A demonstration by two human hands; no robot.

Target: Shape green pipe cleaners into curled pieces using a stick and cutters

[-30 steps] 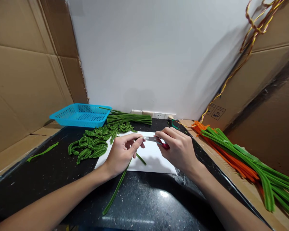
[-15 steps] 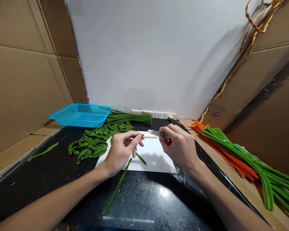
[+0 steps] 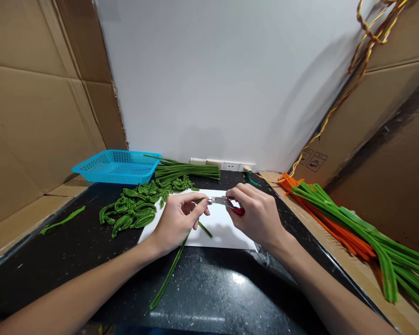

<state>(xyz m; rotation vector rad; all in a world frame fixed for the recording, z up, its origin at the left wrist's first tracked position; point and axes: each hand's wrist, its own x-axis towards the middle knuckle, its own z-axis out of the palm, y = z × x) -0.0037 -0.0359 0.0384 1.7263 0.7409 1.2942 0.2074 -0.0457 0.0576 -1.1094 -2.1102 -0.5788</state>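
Our black, speckled tabletop (image 3: 202, 284) carries a white sheet (image 3: 223, 230). At its left edge we see a heap of curled green pipe cleaners (image 3: 132, 209); behind, a straight green bundle (image 3: 192, 171); well left, a loose green strip (image 3: 63, 220); back left, a blue basket (image 3: 117, 178).

Right hand (image 3: 256, 211): moved in nearer the left hand (image 3: 178, 221) than half a second ago. Red-handled tool (image 3: 219, 200): silver tip now at the left fingertips, formerly apart. Pale stick, lately visible between the hands: now out of sight. Green tie (image 3: 253, 179) near the socket (image 3: 231, 166): uncovered again.
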